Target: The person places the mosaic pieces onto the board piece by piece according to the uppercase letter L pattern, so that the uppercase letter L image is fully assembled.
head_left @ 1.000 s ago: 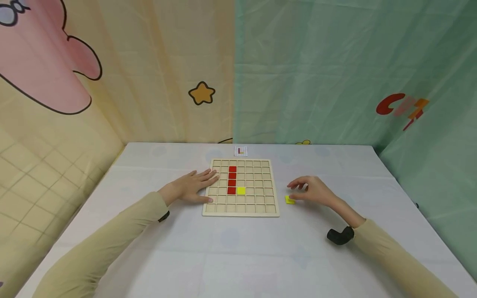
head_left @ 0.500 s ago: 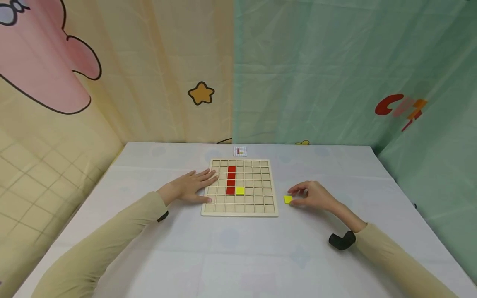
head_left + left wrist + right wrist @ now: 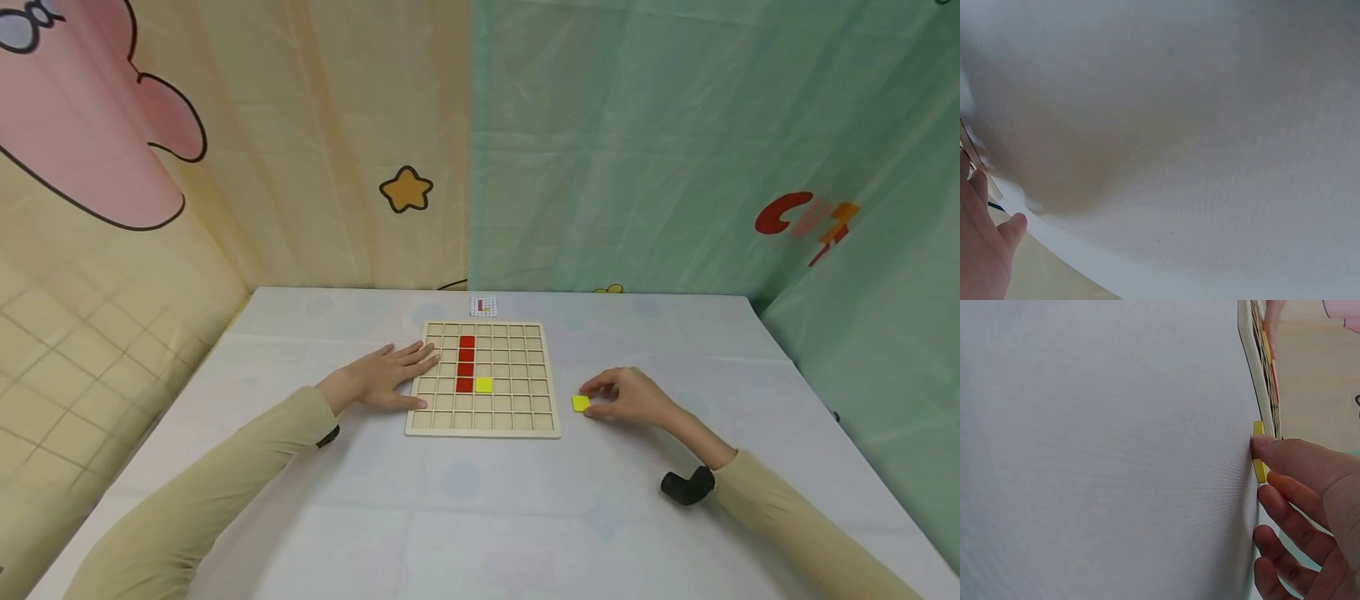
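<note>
A wooden grid board (image 3: 528, 421) lies flat on the table. Several red square tiles (image 3: 466, 369) fill a column of its cells, and one yellow tile (image 3: 483, 385) sits beside the lowest red one. My left hand (image 3: 382, 377) rests on the board's left edge, fingers straight and spread. To the right of the board, a loose yellow tile (image 3: 581, 403) lies at table level. My right hand (image 3: 630, 394) has thumb and index finger at this tile's edges, pinching it. In the right wrist view the thumb (image 3: 1288, 453) covers the tile's middle, and the other fingers are bent.
Behind the board lies a small card (image 3: 483, 306) with a printed grid and coloured squares. A white cloth (image 3: 465, 517) covers the table. Printed curtains (image 3: 660, 150) hang along the back and sides.
My right hand has lowered slightly toward me, its index finger coming down to the loose yellow tile. That tile has barely shifted. My left hand and the board stay in place.
</note>
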A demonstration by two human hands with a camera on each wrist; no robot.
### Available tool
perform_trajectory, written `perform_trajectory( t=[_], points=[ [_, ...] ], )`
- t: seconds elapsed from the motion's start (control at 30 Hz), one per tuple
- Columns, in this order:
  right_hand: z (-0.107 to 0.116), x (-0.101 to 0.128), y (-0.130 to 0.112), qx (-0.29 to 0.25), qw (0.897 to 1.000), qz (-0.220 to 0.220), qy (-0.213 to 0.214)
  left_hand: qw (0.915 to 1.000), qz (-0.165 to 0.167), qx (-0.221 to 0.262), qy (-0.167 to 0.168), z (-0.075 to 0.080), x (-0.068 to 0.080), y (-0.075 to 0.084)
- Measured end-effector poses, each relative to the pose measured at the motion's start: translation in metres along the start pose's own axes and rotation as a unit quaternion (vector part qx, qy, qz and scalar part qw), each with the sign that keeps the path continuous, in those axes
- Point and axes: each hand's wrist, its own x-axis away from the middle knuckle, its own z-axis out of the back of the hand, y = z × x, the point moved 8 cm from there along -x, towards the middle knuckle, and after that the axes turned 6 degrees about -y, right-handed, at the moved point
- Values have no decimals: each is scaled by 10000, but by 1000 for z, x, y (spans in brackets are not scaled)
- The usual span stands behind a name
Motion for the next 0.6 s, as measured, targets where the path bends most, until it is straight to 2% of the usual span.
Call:
perform_trajectory(
  t=[0.6],
  points=[
    [-1,-3,-3,366,9992,-4,-177,10000,-52,4,24,0,0,0]
  ],
)
